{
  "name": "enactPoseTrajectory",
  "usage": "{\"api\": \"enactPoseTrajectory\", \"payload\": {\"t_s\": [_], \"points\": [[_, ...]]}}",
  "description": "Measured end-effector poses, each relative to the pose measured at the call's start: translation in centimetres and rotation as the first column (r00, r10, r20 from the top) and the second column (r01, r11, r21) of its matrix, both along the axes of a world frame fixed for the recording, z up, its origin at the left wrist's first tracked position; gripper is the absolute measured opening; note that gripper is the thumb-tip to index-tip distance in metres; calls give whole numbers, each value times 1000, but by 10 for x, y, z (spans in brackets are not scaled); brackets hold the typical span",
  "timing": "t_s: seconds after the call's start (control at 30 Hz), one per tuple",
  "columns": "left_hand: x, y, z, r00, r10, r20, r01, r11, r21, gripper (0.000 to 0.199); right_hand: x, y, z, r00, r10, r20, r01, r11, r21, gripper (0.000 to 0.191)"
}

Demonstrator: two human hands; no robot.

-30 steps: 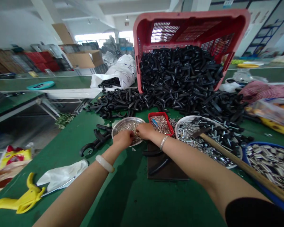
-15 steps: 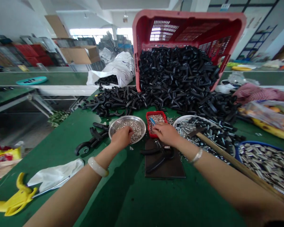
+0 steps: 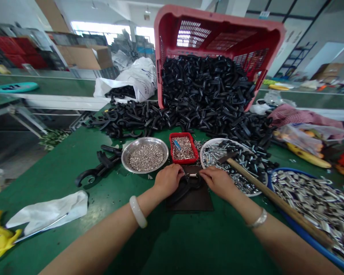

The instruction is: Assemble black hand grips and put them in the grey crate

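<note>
Black curved plastic part (image 3: 176, 194): on the dark plate (image 3: 203, 203), between the hands, a ribbed metal piece (image 3: 193, 175) at its far end.
Left hand (image 3: 168, 179): fingers curled nearly closed at the ribbed piece's left; cannot tell if they grip anything.
Right hand (image 3: 219, 182): thumb and fingertips close together just right of it; grip hidden.
Slip risk: an uneven push from either side could skew the ribbed piece or drop a small fastener onto the tabletop (image 3: 103, 198).
Since half a second ago: left hand has left the metal bowl (image 3: 126, 161), right the red tray (image 3: 186, 161); both now meet at the plate.
</note>
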State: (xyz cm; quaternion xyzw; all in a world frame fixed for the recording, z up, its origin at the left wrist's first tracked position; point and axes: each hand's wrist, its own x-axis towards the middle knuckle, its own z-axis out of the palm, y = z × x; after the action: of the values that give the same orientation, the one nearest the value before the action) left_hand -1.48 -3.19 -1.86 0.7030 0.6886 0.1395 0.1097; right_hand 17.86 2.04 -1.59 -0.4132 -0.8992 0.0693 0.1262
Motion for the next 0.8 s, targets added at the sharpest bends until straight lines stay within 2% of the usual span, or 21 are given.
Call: {"api": "enactPoseTrajectory", "payload": {"t_s": [0.2,0.37,0.6,0.8], "points": [[-1,-1,-3,1000,5,25,-6,999,38,15,-3,3,-8,997,-3,-77,1,1000,-29,21],[-1,-1,-4,999,18,44,-19,999,32,16,-1,8,-5,986,7,-166,-20,997,-75,17],[-1,-1,-3,998,22,63,-23,1000,16,16,-4,7,-5,995,32,-90,-35,999,-33,22],[-2,-2,-2,998,17,65,-19,1000,24,15,-2,8,-7,994,15,-108,-21,998,-51,18]]}}
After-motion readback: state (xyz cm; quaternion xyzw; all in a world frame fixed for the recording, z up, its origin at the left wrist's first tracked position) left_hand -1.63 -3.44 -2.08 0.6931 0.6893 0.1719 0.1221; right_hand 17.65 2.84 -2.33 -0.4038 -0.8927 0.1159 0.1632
